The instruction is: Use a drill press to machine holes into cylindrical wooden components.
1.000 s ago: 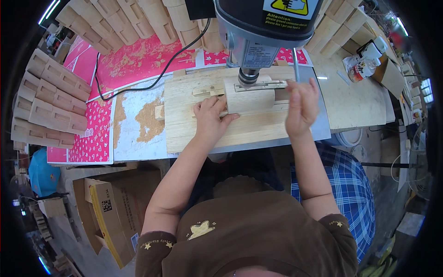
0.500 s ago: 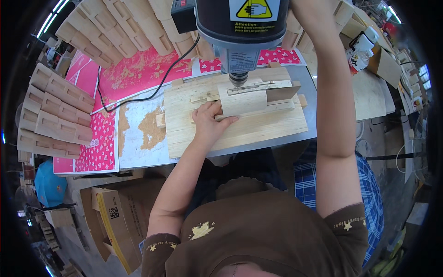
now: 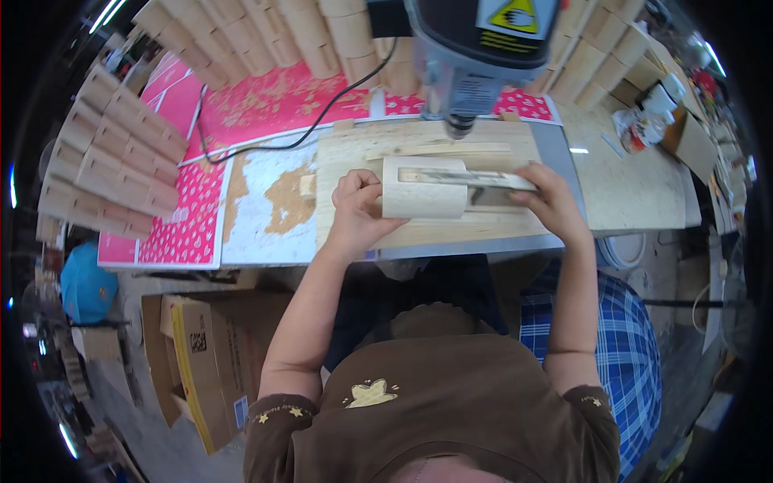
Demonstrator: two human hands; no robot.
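A pale wooden piece (image 3: 423,197) with a slot on top lies on a light wooden board (image 3: 354,153) under a grey drill press head (image 3: 475,48). My left hand (image 3: 354,211) grips the left end of the piece, fingers curled on it. My right hand (image 3: 551,201) holds its right end, where a thin wooden strip (image 3: 471,179) sticks out of the slot. The drill chuck (image 3: 459,121) hangs just above and behind the piece, apart from it.
Stacks of wooden blocks (image 3: 113,161) fan along the left and back. Pink patterned sheets (image 3: 266,105) and a black cable (image 3: 322,121) lie left of the board. A white bottle (image 3: 656,101) and clutter stand at the right. Cardboard boxes (image 3: 201,362) sit on the floor.
My right hand came down from the raised position by the drill press and took hold of the piece's right end. The piece shifted toward me, away from the chuck.
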